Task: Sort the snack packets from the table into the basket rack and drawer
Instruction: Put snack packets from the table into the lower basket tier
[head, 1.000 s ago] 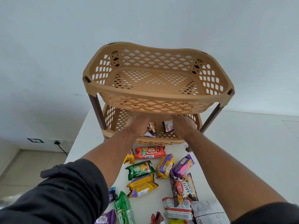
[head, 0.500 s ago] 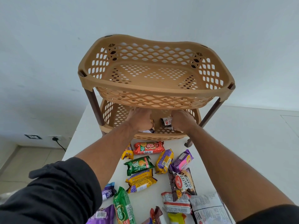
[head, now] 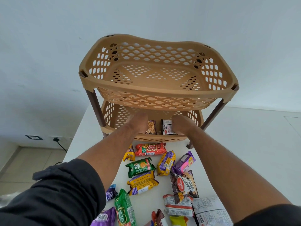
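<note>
A tan two-tier basket rack (head: 158, 88) stands at the far end of the white table (head: 244, 144). Its top basket holds nothing. Both my hands reach into the lower basket (head: 112, 118). My left hand (head: 138, 123) holds a small peanut packet (head: 151, 127) upright at its right side. My right hand (head: 180, 125) curls round a second peanut packet (head: 167, 127) with its white back label facing me. The two packets stand side by side, a little apart. Many snack packets lie on the table in front of the rack, among them a red biscuit pack (head: 150, 149) and a green biscuit pack (head: 140, 167).
A salted peanut packet (head: 184, 185), a purple pack (head: 184, 163), yellow packs (head: 166, 163) and other wrappers crowd the near table between my forearms. The rack's brown legs (head: 95, 108) stand at its corners. A wall socket with a plug (head: 56, 139) is low on the left wall.
Both hands stay inside the lower basket with their packets. The left packet, mostly hidden half a second ago, shows again beside my left hand. The view has shifted slightly.
</note>
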A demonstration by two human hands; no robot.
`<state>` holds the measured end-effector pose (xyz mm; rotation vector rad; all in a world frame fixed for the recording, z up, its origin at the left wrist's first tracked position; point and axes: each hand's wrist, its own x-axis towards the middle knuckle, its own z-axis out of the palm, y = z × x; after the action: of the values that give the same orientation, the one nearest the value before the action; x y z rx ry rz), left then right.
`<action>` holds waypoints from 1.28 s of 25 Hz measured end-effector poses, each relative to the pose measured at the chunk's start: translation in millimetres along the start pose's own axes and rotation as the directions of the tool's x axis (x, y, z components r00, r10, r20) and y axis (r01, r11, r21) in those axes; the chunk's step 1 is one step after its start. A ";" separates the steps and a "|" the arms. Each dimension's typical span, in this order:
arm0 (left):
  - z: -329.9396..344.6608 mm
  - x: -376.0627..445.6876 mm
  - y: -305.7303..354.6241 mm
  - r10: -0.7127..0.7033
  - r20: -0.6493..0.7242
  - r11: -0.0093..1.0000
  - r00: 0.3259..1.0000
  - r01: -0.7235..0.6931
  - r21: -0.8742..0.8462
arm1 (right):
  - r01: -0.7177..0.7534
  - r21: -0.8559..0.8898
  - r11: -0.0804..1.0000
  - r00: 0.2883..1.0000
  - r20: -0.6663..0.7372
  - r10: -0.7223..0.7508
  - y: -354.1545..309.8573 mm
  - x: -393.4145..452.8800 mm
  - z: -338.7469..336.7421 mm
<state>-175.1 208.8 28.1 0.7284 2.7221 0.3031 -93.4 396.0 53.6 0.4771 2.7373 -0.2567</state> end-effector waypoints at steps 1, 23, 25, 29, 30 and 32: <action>0.4 0.5 0.0 -0.006 0.001 1.000 1.000 0.006 -0.007 | 0.005 -0.002 1.000 1.000 0.025 -0.005 -0.9 0.4 -0.3; -11.6 -48.9 9.8 -0.079 0.072 0.987 0.994 0.088 -0.132 | 0.033 0.061 0.998 0.931 -0.365 -0.009 -8.7 -96.1 -16.5; -17.3 -59.7 11.9 -0.050 0.005 0.996 0.999 0.050 -0.080 | 0.099 0.065 0.993 0.896 -0.439 -0.060 -11.3 -110.0 -13.6; -19.7 -88.9 8.5 0.087 -0.294 0.993 0.952 -0.106 -0.047 | 0.171 0.076 0.982 0.822 -0.561 -0.099 -12.0 -139.5 0.6; -14.5 -97.0 5.8 0.155 -0.385 0.982 0.910 -0.184 -0.041 | 0.179 0.077 0.981 0.802 -0.589 -0.101 -10.3 -146.2 6.7; -3.6 -118.9 1.0 0.250 -0.536 0.948 0.806 -0.317 -0.035 | 0.188 0.075 0.979 0.773 -0.626 -0.101 -4.1 -157.8 21.4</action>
<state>-77.9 148.1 59.9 1.1686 3.0439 0.8512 50.9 340.9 92.3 0.4428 3.4356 -0.3811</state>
